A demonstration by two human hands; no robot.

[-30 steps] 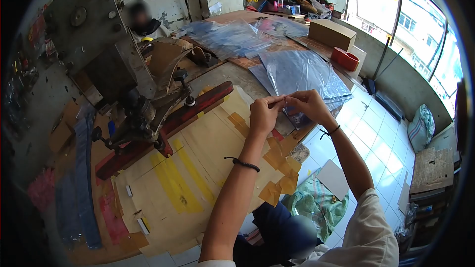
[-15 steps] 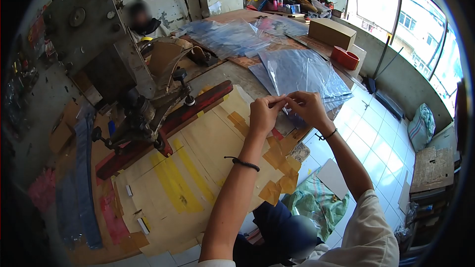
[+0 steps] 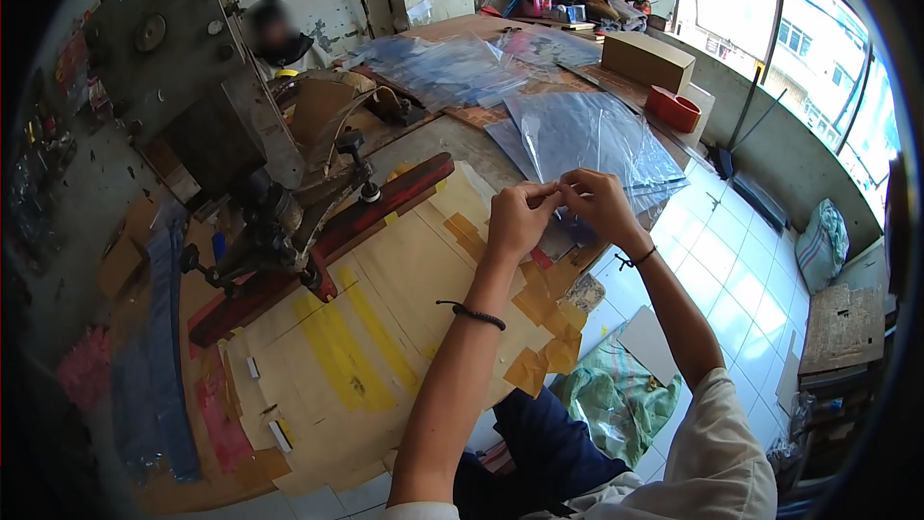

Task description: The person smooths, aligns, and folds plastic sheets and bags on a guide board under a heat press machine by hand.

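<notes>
My left hand [image 3: 521,219] and my right hand [image 3: 595,204] meet fingertip to fingertip above the far right part of the taped board [image 3: 385,260]. Both are pinched closed; whatever lies between the fingers is too small to make out. Just beyond them is a stack of clear plastic sheets [image 3: 587,140]. Brown and yellow tape covers parts of the board. Across its far left side lies a red bar [image 3: 385,200], under the metal head of a machine [image 3: 274,207].
More clear sheets [image 3: 443,67] lie farther back. A cardboard box [image 3: 647,60] and a red tape roll [image 3: 672,110] sit at the back right. Blue plastic strips [image 3: 168,356] are at left. Another person [image 3: 279,39] is behind the machine. A green sack [image 3: 616,395] lies on the floor.
The hands stay pinched together, with the right hand raised slightly. The view has shifted a little, and the blurred round shape near the lower middle is gone, showing dark blue cloth.
</notes>
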